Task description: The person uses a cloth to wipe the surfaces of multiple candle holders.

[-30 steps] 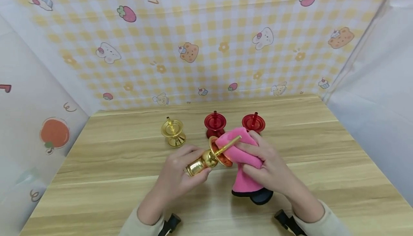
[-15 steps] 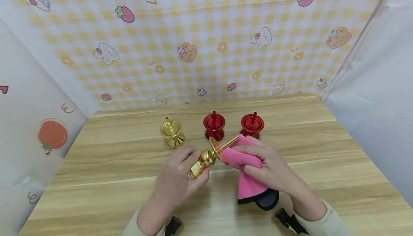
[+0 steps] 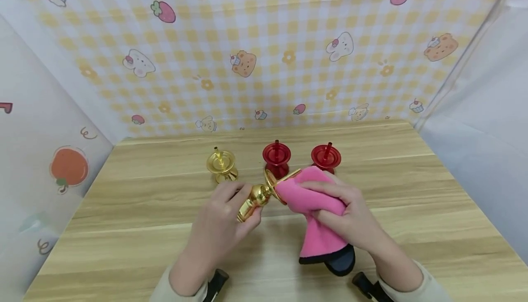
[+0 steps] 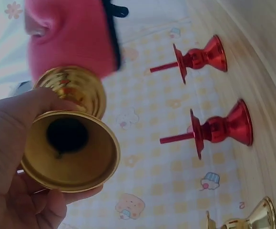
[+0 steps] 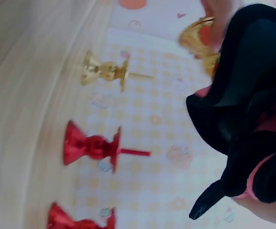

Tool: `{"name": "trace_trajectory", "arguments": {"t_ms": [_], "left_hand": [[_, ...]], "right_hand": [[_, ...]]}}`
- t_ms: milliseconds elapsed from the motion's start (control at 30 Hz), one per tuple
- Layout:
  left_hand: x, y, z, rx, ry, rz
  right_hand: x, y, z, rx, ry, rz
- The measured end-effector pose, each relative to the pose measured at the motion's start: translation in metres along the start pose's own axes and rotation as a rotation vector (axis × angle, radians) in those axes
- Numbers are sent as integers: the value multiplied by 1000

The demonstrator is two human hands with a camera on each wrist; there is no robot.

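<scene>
My left hand [image 3: 216,217] grips a gold candle holder [image 3: 261,194] by its stem and base, tilted so its spike points up and right. In the left wrist view the hollow underside of that holder [image 4: 97,160] faces the camera. My right hand [image 3: 350,210] holds a bunched pink cloth [image 3: 315,201] with black trim against the holder's dish and spike. The cloth hides part of the dish, and its trimmed end hangs down. In the right wrist view the black edging [image 5: 223,119] covers most of the right hand.
Behind the hands stand another gold candle holder [image 3: 221,162] and two red candle holders, one in the middle [image 3: 277,154] and one on the right [image 3: 326,155]. They are upright on the wood-grain table [image 3: 123,201]. A checked curtain [image 3: 268,86] hangs behind the table.
The held candle holder has shifted slightly up and left with my left hand. The pink cloth has slid over the dish and now covers more of the spike's side.
</scene>
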State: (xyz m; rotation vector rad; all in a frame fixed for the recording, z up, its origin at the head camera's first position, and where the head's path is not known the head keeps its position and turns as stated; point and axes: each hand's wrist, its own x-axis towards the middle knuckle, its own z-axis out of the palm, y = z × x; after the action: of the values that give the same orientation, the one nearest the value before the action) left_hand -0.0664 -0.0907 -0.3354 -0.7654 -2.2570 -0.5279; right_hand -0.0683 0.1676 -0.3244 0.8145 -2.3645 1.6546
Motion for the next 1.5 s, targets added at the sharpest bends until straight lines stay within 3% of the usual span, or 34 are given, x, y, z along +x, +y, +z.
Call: {"name": "trace_trajectory", "arguments": {"t_ms": [167,333,500,667,833,1000,1133,1300,1500], "left_hand": [[5,-4,1,16,5,38],[4,-3,0,27,22,77],[2,0,-1,6,41,62],[3,1,-1,-62,50,-15],[2,1,-1,-141,45,-108],[0,2,-2,-245,25,-207],[1,5,2,-370,39,-301],[3,6,6,-487,38,-364],[3,5,8,-579,-11,-408]], "right_hand": [[2,-10,3,-26,61,-58],[1,-9,9,25,-46,-38],[-1,0,8,48,-105,-66],[4,8,3,1,-97,-135],[4,12,1,-50,-21,-189],[2,11,12,16,102,-95],[4,9,30,168,190,8],[10,4,46,353,182,78],[13,2,53,385,133,111]]}}
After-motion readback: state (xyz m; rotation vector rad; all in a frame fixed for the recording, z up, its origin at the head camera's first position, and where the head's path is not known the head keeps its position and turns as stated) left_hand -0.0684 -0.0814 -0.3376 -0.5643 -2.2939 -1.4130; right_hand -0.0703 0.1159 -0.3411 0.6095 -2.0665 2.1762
